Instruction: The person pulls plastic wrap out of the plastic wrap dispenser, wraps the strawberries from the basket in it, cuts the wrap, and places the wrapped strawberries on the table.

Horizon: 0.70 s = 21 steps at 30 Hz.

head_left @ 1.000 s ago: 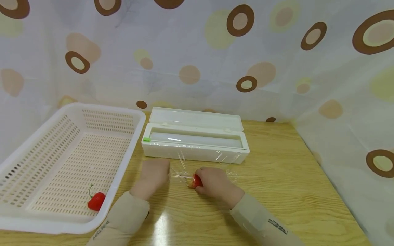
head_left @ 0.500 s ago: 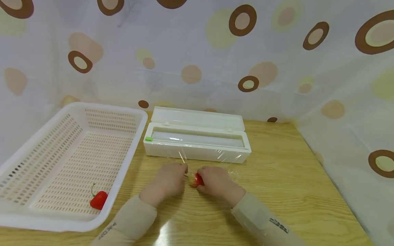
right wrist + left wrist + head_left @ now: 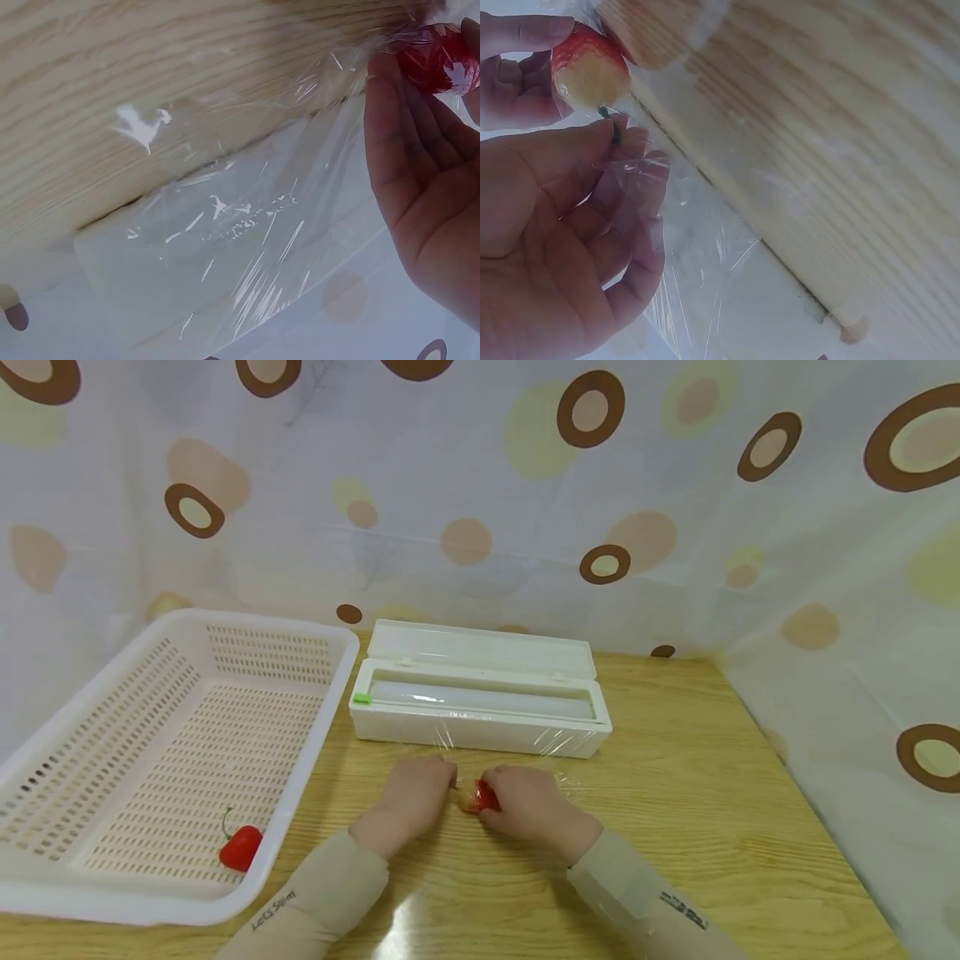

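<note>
A small red-and-yellow fruit, like a little apple with a green stem, has cling film around it. My right hand grips its red end between thumb and fingers. On its left, my left hand pinches the stem and gathered film with thumb and forefinger, as the left wrist view shows. Clear cling film stretches from the fruit back to a white cling film box, whose lid stands raised. The film roll lies inside the box.
A white perforated plastic basket stands on the left, with a red pepper-like fruit with a green stem in its near right corner. A green slider sits at the box's left end. Behind the wooden table hangs a patterned curtain.
My left hand has moved right to the fruit and now pinches its stem end. The right hand has kept its grip on the fruit, nearly still.
</note>
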### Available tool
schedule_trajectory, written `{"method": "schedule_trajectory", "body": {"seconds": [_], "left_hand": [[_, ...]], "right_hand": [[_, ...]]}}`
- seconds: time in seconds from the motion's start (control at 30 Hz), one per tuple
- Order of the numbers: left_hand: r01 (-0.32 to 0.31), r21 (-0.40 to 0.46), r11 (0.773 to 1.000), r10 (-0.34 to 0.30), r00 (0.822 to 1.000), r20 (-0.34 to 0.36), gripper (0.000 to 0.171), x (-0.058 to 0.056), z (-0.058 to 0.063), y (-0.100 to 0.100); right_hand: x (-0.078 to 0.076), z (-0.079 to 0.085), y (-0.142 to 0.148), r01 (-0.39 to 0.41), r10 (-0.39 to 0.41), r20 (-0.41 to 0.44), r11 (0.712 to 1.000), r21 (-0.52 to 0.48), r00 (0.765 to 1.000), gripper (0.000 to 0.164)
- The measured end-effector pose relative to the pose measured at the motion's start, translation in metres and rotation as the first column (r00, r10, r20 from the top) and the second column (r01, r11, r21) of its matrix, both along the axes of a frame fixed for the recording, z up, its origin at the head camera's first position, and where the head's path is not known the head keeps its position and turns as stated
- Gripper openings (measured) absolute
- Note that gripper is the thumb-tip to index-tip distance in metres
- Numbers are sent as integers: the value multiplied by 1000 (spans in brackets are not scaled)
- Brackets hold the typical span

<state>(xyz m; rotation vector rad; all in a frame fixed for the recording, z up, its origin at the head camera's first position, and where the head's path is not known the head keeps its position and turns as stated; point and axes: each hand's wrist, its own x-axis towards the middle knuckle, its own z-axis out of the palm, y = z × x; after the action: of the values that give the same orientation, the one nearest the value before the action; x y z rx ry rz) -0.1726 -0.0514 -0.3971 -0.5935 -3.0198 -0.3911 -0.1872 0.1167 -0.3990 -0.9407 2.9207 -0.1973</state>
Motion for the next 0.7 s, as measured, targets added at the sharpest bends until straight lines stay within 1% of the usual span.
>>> {"method": "schedule_trajectory", "body": {"seconds": [0.13,0.2,0.3,0.37,0.53,0.7], "left_hand": [[-14,18,1000,13,1000,8,8,0,2,-1],[-27,29,999,26,999,19,10,-1,2,-1],[-49,42,998,48,998,38,13,-4,1,-2],[-62,52,997,59,997,49,12,-5,0,-2],[-89,73,993,83,993,84,14,-6,0,-1],[-125,102,987,114,988,101,14,-7,0,0]], "right_hand": [[-1,0,4,1,-1,12,999,-37,1000,34],[-2,1,6,8,-6,23,998,-58,1000,37],[-3,1,9,29,-24,54,995,-100,998,30],[-5,1,11,50,-39,83,991,-126,996,25],[-7,-1,15,95,-66,148,977,-193,987,21],[-10,0,13,122,-91,137,963,-242,986,17]]}}
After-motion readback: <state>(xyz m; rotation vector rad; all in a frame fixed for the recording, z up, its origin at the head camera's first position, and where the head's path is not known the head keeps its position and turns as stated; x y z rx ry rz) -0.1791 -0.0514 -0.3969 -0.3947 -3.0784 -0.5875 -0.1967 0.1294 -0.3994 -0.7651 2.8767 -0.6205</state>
